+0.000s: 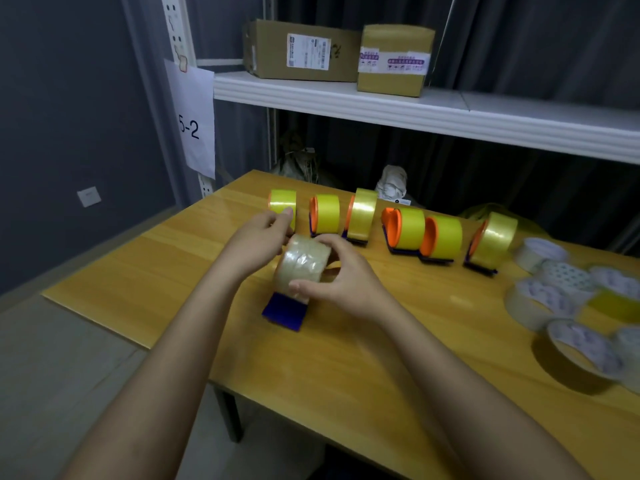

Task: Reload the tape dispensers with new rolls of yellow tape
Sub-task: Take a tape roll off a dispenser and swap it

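A tape dispenser (pixel 284 311) with a blue body is sitting low over the wooden table (pixel 346 368), near its front left part, carrying a pale, clear-looking roll (pixel 303 263) on its wheel. The right hand (pixel 341 280) is curling round that roll from the right side, thumb lying across the lower face and fingers wrapping over the top. The left hand (pixel 258 239) is reaching in from the left, its fingers bending toward the roll's upper left edge and a fingertip lying against the leftmost yellow roll behind; whether it is truly gripping anything is not clear from this angle.

To the right, at the table's edge, a heap of loose rolls (pixel 568 306) is lying, mostly whitish cores facing up, one showing a yellow band; this part is blurred.

Farther back, a row of six yellow rolls (pixel 408 226) is standing on edge across the table, most of them mounted on dispensers with orange wheels and dark bases.

Beyond the table, a white shelf (pixel 415 112) is holding two cardboard boxes (pixel 339 55) side by side, and a paper sign (pixel 194 126) marked "5-2" is hanging on the shelf post at left.
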Demonstrator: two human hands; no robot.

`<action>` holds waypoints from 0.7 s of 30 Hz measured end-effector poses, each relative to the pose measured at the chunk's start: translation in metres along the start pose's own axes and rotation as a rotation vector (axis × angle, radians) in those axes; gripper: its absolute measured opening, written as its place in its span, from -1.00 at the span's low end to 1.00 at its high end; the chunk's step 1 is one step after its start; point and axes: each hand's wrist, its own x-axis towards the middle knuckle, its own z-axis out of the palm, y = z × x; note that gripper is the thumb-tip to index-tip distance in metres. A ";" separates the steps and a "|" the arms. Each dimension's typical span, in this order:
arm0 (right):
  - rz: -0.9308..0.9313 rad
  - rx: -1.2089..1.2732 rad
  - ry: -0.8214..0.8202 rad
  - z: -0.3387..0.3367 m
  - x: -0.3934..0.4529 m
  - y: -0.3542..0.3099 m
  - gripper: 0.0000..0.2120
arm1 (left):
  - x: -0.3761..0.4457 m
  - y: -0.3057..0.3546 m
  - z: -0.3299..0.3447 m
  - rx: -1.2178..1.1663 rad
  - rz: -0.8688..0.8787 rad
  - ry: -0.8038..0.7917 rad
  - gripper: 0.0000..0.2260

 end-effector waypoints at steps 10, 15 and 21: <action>0.128 -0.122 0.454 -0.056 -0.064 0.004 -0.09 | -0.040 0.062 0.073 -0.472 0.201 -0.153 -0.82; 0.052 -0.288 0.231 -0.115 -0.098 0.021 -0.30 | -0.024 0.071 0.101 -0.581 0.147 -0.113 -0.81; 0.146 -0.277 0.072 -0.143 -0.099 0.036 -0.35 | -0.018 0.079 0.129 -0.546 0.135 -0.205 -0.79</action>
